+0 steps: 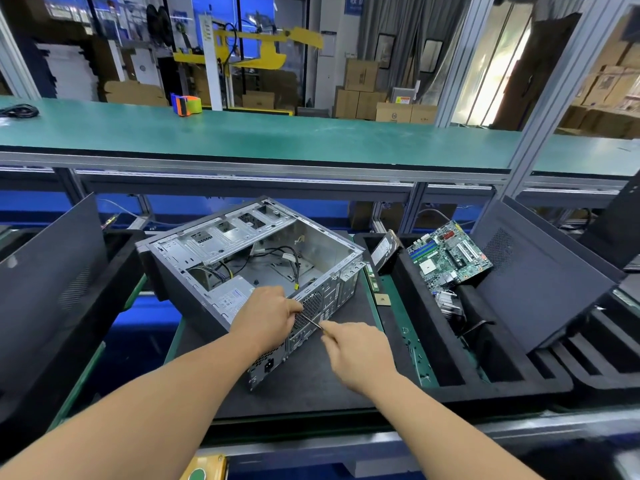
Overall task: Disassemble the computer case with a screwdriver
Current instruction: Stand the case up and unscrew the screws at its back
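The computer case (256, 271) lies open on its side on the dark mat (311, 382), rear panel toward the person. The left hand (268, 315) curls against that panel's edge, and the right hand (360, 355) grips the screwdriver (311, 321), whose shaft reaches the fan grille. A motherboard (450, 256) leans in the foam tray (485, 379) to the right.

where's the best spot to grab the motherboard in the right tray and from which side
Probably by the bare upper edges of the motherboard, coming from above. It leans tilted in the foam tray with its component face up, so its raised top edge stands free, while its lower end is buried among other parts. Pinching opposite edges avoids pressing on the slots and chips.
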